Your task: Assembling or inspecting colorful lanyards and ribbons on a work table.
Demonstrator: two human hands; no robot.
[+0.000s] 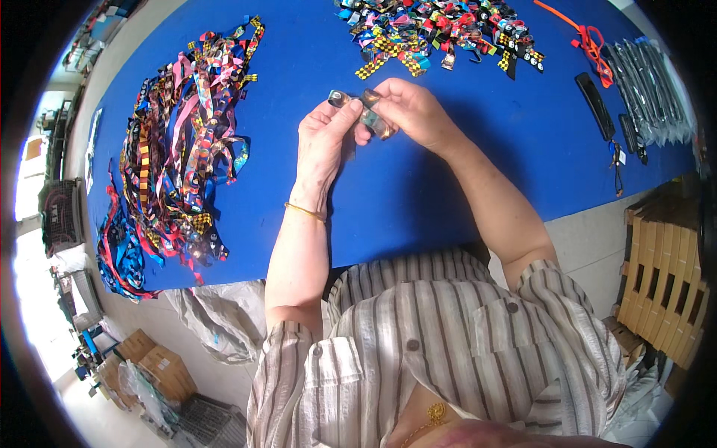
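Observation:
Above the middle of the blue table, both of my hands grip a short printed ribbon strap (377, 124), dark with green and brown patches. It looks folded over on itself. My left hand (323, 138) pinches one side, thumb on top. My right hand (415, 113) closes its fingers on the other side, so part of the ribbon is hidden. On the left lies a large heap of long, multicoloured printed ribbon straps (190, 142). Just beyond my hands, a pile of short folded ribbon pieces (441, 33) spreads along the far side, several with yellow-black checks.
Red-handled scissors (594, 52) lie at the far right of the blue table (448, 201). Close by are a long black object (594, 106), a small cord with a tag (618, 164) and a stack of plastic-wrapped packs (650, 93). Cardboard boxes (668, 272) stand below the right edge.

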